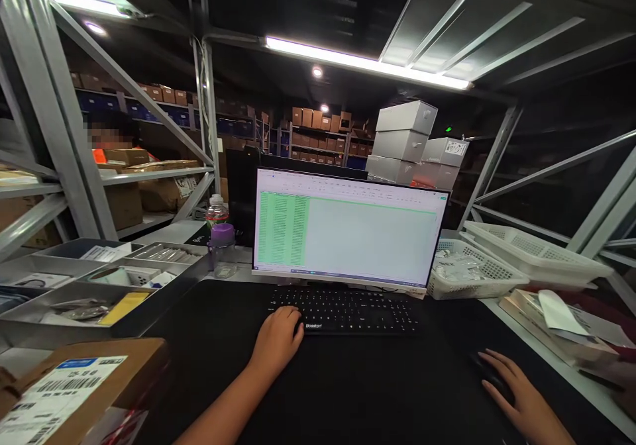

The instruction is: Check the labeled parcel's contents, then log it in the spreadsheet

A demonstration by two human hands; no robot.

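My left hand (276,340) rests on the left end of a black keyboard (348,310), fingers curled loosely over the keys and holding nothing. My right hand (517,395) lies over a black mouse (489,379) on the black desk mat (348,392), fingers spread across it. Behind the keyboard stands a monitor (348,228) showing a spreadsheet with green columns at its left.
A grey divided tray (99,286) of small items and a labelled cardboard box (74,392) sit at the left. A purple-lidded cup (222,249) and a bottle (216,210) stand beside the monitor. White baskets (521,259) and stacked papers (556,326) are at the right. Metal shelving surrounds the desk; a person sits far left.
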